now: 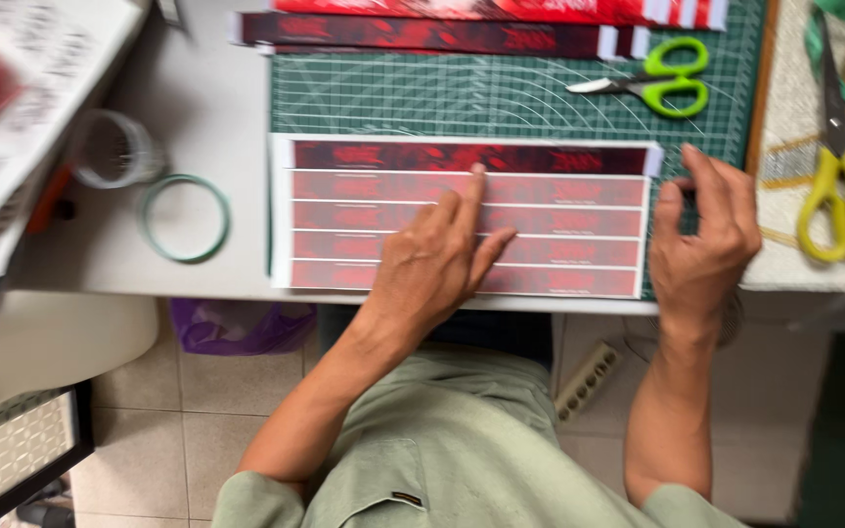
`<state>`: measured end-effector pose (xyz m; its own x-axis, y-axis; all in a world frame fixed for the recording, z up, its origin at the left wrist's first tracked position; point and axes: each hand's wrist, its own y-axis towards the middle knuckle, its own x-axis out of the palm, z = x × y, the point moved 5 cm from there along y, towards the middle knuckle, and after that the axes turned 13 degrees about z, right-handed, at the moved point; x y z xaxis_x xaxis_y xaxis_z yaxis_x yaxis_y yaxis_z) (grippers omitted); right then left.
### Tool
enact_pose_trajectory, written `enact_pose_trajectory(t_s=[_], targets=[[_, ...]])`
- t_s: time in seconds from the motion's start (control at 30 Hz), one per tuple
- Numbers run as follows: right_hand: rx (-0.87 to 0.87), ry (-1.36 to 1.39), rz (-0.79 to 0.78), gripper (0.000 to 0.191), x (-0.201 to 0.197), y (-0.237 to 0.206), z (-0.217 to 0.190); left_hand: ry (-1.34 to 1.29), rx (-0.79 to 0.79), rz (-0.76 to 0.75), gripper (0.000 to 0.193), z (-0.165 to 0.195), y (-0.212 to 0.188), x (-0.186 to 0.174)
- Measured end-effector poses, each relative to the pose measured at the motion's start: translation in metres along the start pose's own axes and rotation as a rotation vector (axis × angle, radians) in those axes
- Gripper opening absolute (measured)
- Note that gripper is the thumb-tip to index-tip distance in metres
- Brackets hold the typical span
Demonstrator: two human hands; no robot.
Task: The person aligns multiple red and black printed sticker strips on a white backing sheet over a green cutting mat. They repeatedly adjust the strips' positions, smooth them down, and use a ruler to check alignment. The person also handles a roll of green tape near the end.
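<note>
My left hand [439,256] presses spread fingers on the red label sheet [364,217] at the surface's front edge; my right hand [701,240], curled, pinches its right end.

printed sheet [374,220] on cutting mat [442,98], scissors [662,78] behind

Under my left hand [437,259] lay a white sheet of long red label strips [559,220]; more dark red strips [422,34] sat at the mat's far edge.
</note>
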<state>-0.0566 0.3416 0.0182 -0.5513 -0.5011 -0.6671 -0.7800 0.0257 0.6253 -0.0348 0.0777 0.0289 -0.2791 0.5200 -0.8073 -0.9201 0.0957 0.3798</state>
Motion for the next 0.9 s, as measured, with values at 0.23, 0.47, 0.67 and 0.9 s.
enact_pose_trajectory(t_s=[0.23, 0.47, 0.67, 0.9], targets=[[0.002, 0.027, 0.016, 0.026, -0.013, 0.009, -0.028, -0.178, -0.015, 0.183, 0.027, -0.059, 0.020, -0.049], [-0.025, 0.032, 0.079, 0.023, -0.034, 0.003, -0.023, 0.232, 0.107, 0.299, 0.021, -0.154, 0.081, -0.086], [0.000, 0.022, 0.034, 0.024, -0.025, -0.008, -0.004, 0.344, 0.109, 0.192, 0.055, -0.151, 0.084, -0.083], [-0.007, 0.031, 0.035, 0.025, -0.025, -0.009, -0.005, 0.483, 0.313, 0.149, 0.016, -0.147, 0.079, -0.080]])
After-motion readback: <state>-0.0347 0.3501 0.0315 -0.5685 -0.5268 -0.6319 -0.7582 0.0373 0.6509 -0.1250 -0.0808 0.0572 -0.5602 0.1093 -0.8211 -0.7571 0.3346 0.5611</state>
